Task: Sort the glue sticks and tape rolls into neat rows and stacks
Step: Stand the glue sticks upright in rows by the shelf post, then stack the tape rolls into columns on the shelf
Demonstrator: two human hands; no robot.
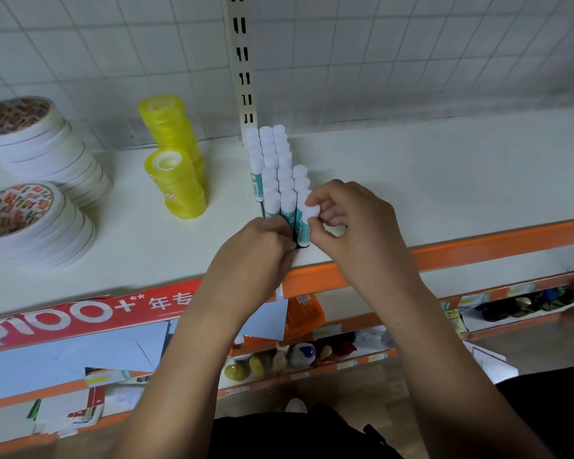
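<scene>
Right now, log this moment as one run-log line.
step: aligning glue sticks | right hand: pinches front stick by cap | left hand: grips sticks' bases | tape stacks: left, untouched

About twenty glue sticks [273, 160] and four tape stacks [179, 190].

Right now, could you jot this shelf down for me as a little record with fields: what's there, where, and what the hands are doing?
place: white shelf with an orange front edge
middle: glue sticks, white-capped, upright in tight rows
left of them: yellow tape rolls in two stacks
far left: white tape rolls in two stacks
right hand: pinches the cap of the front right glue stick
left hand: against the base of the front row; grip hidden
</scene>
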